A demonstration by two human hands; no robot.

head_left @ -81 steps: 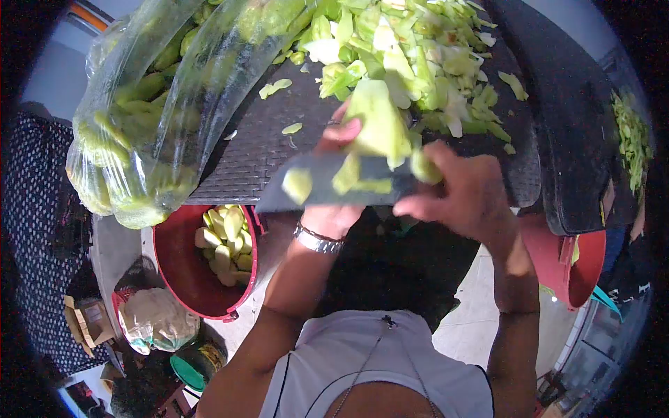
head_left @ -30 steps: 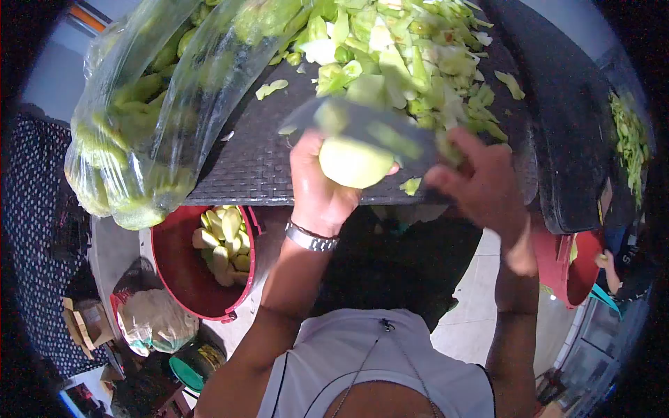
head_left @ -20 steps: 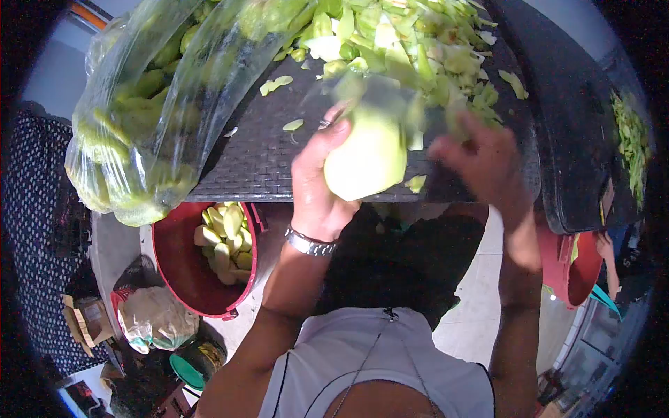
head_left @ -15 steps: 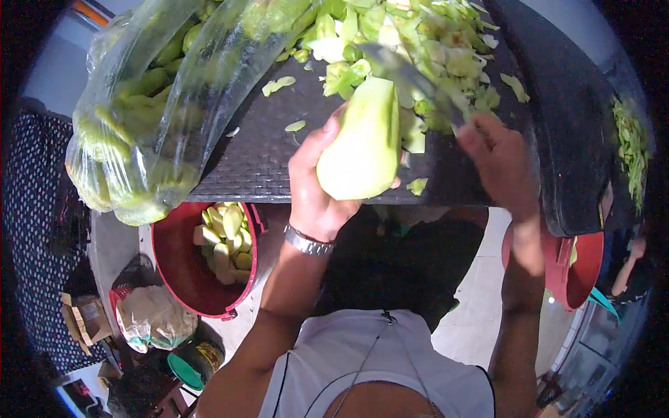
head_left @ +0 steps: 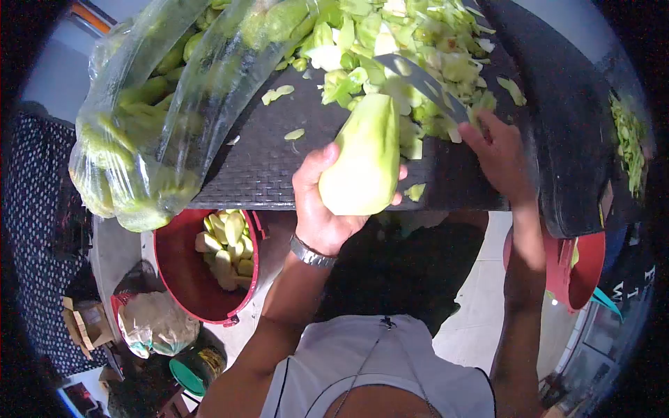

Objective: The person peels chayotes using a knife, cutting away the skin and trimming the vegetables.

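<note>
1. Head view: the left hand [head_left: 319, 214] has its grip wrapped round a pale green fruit [head_left: 360, 160], right above the near edge of the desk [head_left: 258, 171].
2. Right hand [head_left: 504, 159]: grip closed on a knife [head_left: 426, 85], it seems, handle hidden; blade angled over the peelings [head_left: 446, 52].
3. Over left, a bulging clear bag [head_left: 132, 157]; below, a red bucket [head_left: 180, 268] holding pale pieces [head_left: 226, 240].

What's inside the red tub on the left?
Pale green pieces lie heaped toward the right side of the red tub. Whatever lies beneath them is covered, and the table edge hides the tub's far part.
</note>
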